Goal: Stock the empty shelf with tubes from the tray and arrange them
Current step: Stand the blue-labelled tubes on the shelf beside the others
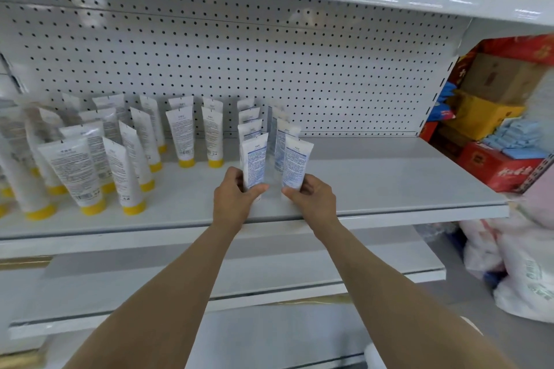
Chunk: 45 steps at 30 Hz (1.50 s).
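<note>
Forearms, left hand, right hand round blue-print tubes, text illegible.

White tubes stand cap-down in rows; shelf pale grey

Print on tubes and boxes is unreadable.

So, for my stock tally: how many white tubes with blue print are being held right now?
2: the left white plastic tube in the left hand, the right white plastic tube in the right hand, each fronting its column.
</note>
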{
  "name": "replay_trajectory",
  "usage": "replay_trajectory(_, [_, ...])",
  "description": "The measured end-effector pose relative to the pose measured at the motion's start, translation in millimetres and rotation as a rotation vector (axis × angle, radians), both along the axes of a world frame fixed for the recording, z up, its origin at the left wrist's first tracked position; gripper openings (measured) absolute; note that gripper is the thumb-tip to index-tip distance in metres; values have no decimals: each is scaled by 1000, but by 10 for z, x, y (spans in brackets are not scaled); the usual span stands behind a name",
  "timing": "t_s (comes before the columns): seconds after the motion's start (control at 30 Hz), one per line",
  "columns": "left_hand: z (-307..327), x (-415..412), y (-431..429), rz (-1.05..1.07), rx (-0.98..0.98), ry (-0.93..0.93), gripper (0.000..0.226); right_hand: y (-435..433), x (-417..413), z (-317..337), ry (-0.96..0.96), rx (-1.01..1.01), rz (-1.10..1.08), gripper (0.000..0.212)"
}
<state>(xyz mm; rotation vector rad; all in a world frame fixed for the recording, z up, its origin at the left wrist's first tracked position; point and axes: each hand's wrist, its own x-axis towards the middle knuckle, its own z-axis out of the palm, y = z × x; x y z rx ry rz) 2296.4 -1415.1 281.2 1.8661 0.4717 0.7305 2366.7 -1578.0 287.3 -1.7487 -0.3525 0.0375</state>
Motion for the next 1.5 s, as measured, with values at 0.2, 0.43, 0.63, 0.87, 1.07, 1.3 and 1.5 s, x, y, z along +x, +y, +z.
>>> replay_trajectory(0.2, [12,-13,2,-12,-2,18,44,-3,-15,3,-14,2,6,26])
replay_trajectory(0.43, [15,-20,6,-19,-14,31,45,-4,-30,18,-23,-27,-7,23])
replay_trajectory(0.63, [8,-8,6,-20,-16,30,46,-2,-31,26,-28,-37,-6,27])
replay_trajectory(0.87, [13,-23,4,-23,-20,34,45,-2,-30,31,-31,-43,-11,27])
replay_trajectory(1.07, [18,-25,1,-24,-18,39,45,-3,-12,11,-34,-50,-11,29])
replay_trajectory(1.3, [18,-23,-2,-29,-12,41,47,1,-5,1,-38,-62,-14,28])
replay_trajectory(1.5, [49,-57,-8,-38,-19,38,45,-2,-14,16,-19,-65,-16,31])
